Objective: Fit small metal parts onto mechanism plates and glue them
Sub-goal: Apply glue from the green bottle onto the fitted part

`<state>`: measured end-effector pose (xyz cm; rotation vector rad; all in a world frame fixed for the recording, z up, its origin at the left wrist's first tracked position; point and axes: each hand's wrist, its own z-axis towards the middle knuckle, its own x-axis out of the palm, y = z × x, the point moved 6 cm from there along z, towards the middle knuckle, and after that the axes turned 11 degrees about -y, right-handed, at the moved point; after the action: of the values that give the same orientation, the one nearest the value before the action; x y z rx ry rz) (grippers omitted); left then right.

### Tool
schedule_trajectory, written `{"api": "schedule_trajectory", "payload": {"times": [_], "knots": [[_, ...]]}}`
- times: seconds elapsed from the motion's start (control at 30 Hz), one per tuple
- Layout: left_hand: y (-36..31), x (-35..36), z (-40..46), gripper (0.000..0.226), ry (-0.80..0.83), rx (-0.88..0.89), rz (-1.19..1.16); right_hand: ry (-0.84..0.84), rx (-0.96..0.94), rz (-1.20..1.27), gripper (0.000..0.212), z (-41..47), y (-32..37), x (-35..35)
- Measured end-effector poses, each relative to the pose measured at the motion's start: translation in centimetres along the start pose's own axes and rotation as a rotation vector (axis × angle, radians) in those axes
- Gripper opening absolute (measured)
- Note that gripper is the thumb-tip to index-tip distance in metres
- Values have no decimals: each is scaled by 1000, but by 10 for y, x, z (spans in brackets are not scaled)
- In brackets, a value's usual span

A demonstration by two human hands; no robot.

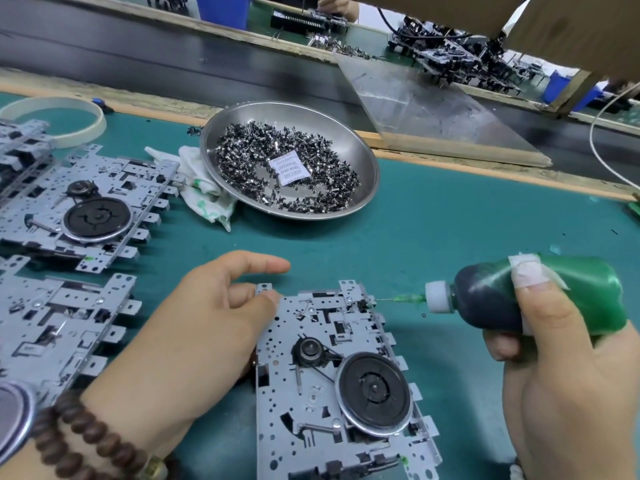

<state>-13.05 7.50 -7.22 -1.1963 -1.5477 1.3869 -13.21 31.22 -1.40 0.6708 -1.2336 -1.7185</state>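
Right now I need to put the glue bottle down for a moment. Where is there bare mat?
The widest bare stretch of green mat lies right of the steel dish, beyond the glue bottle in the right hand. A smaller patch sits between the dish and the left hand. The left side is crowded with mechanism plates.

Hidden and cut-off parts
We see the left hand (207, 317) covering the plate's (332, 386) left edge; its bottom leaves the frame

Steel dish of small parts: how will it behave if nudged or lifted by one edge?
The steel dish looks shallow and smooth, so it would probably slide on the green mat. Tilted, the loose metal parts would likely shift downhill and spill.
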Motion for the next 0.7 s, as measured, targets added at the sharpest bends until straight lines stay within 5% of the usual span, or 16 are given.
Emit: {"api": "schedule_trajectory", "payload": {"times": [0.3,0.47,0.7], "knots": [[-7,4,-3,22,7,67,96,108,658,359,12,-9,-19,16],[-9,6,-6,21,19,50,124,228,745,390,55,-15,-24,23],[-8,5,-11,31,55,92,186,176,628,224,11,-18,-16,26]]}}
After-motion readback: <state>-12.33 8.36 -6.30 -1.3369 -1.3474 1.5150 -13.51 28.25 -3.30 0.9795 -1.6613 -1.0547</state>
